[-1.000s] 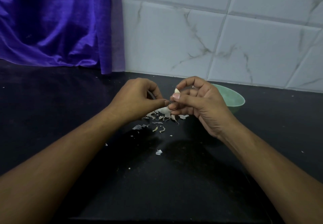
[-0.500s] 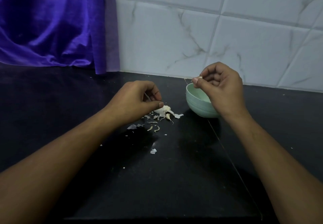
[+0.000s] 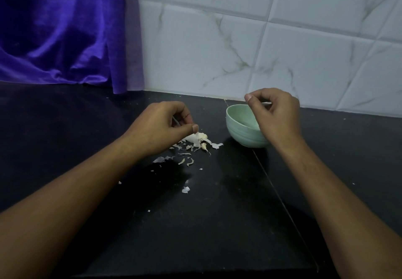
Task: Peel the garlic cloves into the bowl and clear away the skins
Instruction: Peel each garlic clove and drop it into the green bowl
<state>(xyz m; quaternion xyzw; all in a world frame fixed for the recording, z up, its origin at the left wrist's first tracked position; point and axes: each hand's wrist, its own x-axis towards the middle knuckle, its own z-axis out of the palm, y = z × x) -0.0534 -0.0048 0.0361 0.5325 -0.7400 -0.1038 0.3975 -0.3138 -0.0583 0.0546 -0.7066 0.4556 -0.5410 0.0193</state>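
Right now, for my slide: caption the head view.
Right hand at green bowl; left hand beside garlic skins on black counter.

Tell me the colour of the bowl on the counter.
The bowl is pale mint green, seen best in the head view.

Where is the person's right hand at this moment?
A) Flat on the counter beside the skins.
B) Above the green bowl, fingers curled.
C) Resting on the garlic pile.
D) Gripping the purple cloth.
B: the right hand hangs over the rim of the green bowl with fingers curled, apart from the garlic pile, which lies by the left hand that pinches a thin tool.
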